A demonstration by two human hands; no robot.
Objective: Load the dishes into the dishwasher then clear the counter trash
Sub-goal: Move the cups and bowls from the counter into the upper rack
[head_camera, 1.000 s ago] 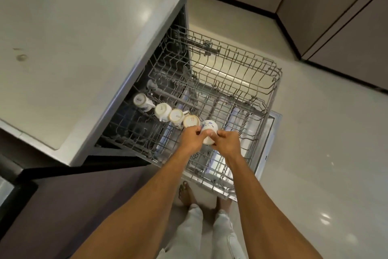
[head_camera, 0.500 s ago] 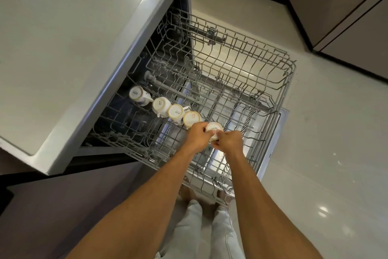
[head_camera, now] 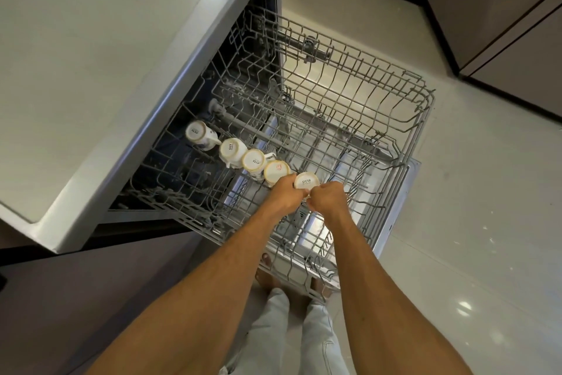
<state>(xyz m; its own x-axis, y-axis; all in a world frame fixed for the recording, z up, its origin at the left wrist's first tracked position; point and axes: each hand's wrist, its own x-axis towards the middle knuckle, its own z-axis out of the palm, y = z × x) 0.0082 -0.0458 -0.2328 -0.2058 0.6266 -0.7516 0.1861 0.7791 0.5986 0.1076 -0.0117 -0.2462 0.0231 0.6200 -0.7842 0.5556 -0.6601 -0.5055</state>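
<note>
Kitchen, pale tiled floor (head_camera: pixel 456 222); grey counter (head_camera: pixel 91 70) overhangs an open dishwasher, wire rack (head_camera: pixel 422 119) pulled out. Four inverted mugs (head_camera: pixel 254 160) stand in a diagonal row on the rack's left side. A fifth mug (head_camera: pixel 306 181), base up, sits at the row's near end, just beside the fourth. Left hand (head_camera: pixel 284 197) and right hand (head_camera: pixel 328 200) flank it, fingers curled against its walls, pinching it between them. Its axis is near vertical and it lies just beyond both hands, equally near each. Judgement: being seated on the tines.
</note>
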